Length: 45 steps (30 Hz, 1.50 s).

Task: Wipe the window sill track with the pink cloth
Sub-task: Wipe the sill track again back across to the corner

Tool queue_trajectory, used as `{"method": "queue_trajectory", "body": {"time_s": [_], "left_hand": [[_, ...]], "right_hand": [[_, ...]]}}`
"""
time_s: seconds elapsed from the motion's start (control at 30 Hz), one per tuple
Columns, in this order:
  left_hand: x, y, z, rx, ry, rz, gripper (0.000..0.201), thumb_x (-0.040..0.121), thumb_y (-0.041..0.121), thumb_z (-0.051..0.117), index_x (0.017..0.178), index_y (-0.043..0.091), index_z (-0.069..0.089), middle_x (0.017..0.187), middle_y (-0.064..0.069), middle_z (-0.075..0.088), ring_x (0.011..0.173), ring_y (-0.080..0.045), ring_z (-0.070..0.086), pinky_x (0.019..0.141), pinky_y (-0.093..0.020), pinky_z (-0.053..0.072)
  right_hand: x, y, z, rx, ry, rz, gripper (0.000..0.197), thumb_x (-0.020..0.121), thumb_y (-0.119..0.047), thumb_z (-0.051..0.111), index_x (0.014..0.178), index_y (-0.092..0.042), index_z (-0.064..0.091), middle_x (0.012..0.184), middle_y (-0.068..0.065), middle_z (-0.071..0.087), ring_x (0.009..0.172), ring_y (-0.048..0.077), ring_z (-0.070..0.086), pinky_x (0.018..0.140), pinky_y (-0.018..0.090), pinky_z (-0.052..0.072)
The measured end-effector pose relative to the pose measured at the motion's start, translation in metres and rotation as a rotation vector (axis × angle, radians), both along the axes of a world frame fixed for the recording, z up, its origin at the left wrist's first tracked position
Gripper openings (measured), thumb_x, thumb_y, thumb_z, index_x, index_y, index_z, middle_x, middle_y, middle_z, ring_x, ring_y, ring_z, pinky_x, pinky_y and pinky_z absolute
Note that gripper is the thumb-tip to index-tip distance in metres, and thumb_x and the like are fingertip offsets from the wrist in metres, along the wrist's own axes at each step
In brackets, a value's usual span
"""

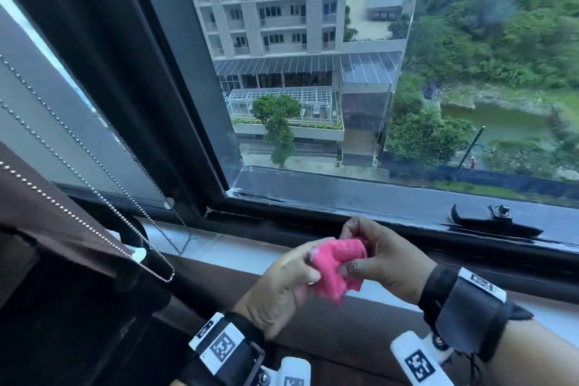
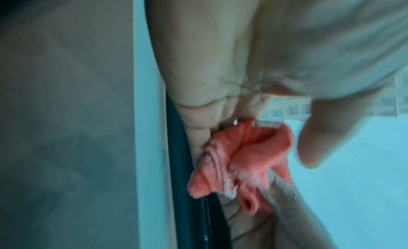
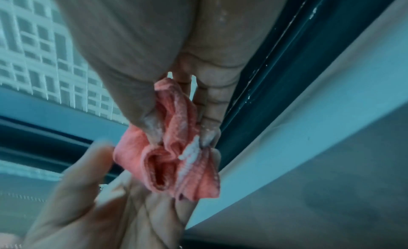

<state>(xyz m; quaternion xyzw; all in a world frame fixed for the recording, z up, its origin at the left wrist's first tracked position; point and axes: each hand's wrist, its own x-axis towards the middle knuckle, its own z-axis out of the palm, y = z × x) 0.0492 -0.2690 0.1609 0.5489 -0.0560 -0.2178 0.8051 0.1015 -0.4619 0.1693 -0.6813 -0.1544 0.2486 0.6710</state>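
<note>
Both hands pinch the crumpled pink cloth (image 1: 336, 268).
The left hand (image 1: 282, 288) and right hand (image 1: 385, 255) hold it between them, above the window sill track (image 1: 313, 230), not touching it.

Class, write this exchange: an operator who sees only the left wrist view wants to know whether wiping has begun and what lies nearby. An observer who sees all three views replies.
Operator: I see pink fabric against a palm. Is it on the track yet?
Observer: No. In the head view the left hand and right hand both pinch the pink cloth, which appears lifted, short of the dark track.
Operator: Anything along the frame to watch for?
Observer: A black window handle lies on the frame to the right of the hands.
</note>
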Motion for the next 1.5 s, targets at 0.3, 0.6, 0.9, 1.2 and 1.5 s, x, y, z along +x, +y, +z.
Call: {"method": "queue_trajectory", "body": {"time_s": [0.3, 0.6, 0.9, 1.2, 1.5], "left_hand": [[0.018, 0.064, -0.027, 0.873, -0.014, 0.832, 0.009, 0.082, 0.025, 0.072, 0.088, 0.030, 0.068, 0.091, -0.005, 0.071, 0.078, -0.021, 0.070, 0.068, -0.033, 0.058], [0.056, 0.104, -0.061, 1.321, -0.171, 1.173, 0.034, 0.080, 0.013, 0.074, 0.113, 0.007, 0.064, 0.116, -0.017, 0.062, 0.111, -0.039, 0.053, 0.095, -0.045, 0.041], [0.058, 0.070, -0.053, 1.484, -0.287, 0.851, 0.037, 0.085, 0.023, 0.066, 0.121, 0.018, 0.066, 0.122, 0.003, 0.067, 0.108, -0.025, 0.053, 0.093, -0.033, 0.043], [0.038, -0.041, -0.046, 1.397, -0.459, 0.632, 0.044, 0.078, 0.028, 0.078, 0.121, 0.022, 0.069, 0.117, 0.008, 0.069, 0.103, -0.021, 0.056, 0.089, -0.030, 0.047], [0.025, -0.144, -0.039, 1.349, -0.585, 0.487, 0.040, 0.080, 0.024, 0.076, 0.119, 0.018, 0.070, 0.112, 0.007, 0.072, 0.102, -0.021, 0.059, 0.089, -0.029, 0.049]], "right_hand": [[0.006, 0.018, -0.001, -0.531, -0.295, 0.032, 0.038, 0.081, -0.026, 0.074, 0.112, -0.030, 0.052, 0.118, -0.013, 0.051, 0.105, -0.001, 0.057, 0.085, 0.015, 0.048], [0.012, 0.026, -0.015, -0.755, -0.402, 0.034, 0.038, 0.086, -0.029, 0.063, 0.123, -0.025, 0.053, 0.124, -0.012, 0.055, 0.115, 0.008, 0.053, 0.099, 0.027, 0.043], [0.027, -0.011, -0.010, -1.322, -0.857, -0.042, 0.071, 0.079, -0.021, 0.062, 0.142, -0.034, 0.033, 0.148, 0.001, 0.036, 0.136, 0.030, 0.032, 0.107, 0.050, 0.031], [0.020, -0.057, -0.008, -1.308, -0.907, 0.049, 0.073, 0.081, -0.003, 0.046, 0.147, -0.028, 0.024, 0.148, 0.005, 0.033, 0.140, 0.033, 0.029, 0.112, 0.046, 0.030], [0.002, -0.130, -0.007, -1.221, -0.882, 0.002, 0.071, 0.080, 0.000, 0.046, 0.147, -0.018, 0.030, 0.153, 0.008, 0.031, 0.143, 0.028, 0.025, 0.118, 0.035, 0.017]]}}
